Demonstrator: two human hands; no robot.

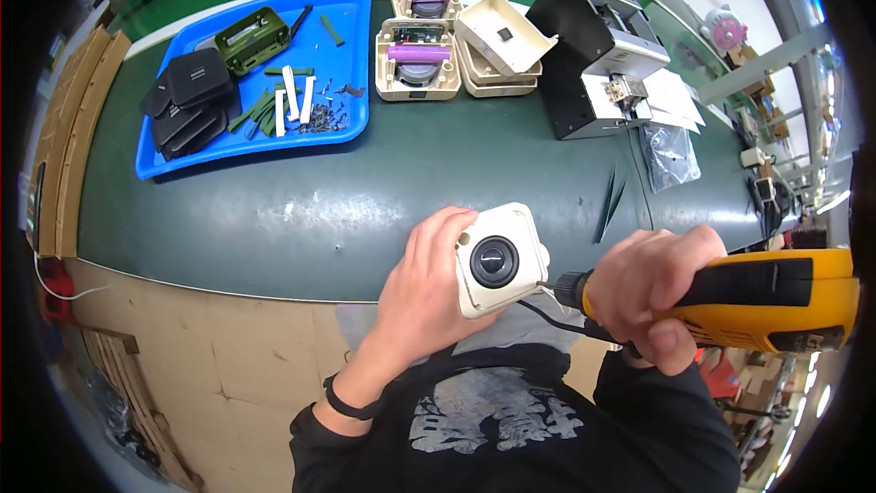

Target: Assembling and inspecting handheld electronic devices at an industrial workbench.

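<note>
Sideways, screwdriver [730, 301], tip toward cream housing [500, 260]

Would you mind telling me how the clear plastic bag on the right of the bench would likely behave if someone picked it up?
The clear plastic bag lies flat and wrinkled, so it would probably flop and sag when lifted. It looks thin with small contents, so likely light. Its glossy film may be slippery on the green mat, sliding rather than tipping if pushed.

Dark green workbench [274, 210], cardboard-covered floor [237, 365], possibly metal shelving [766, 64].
</note>
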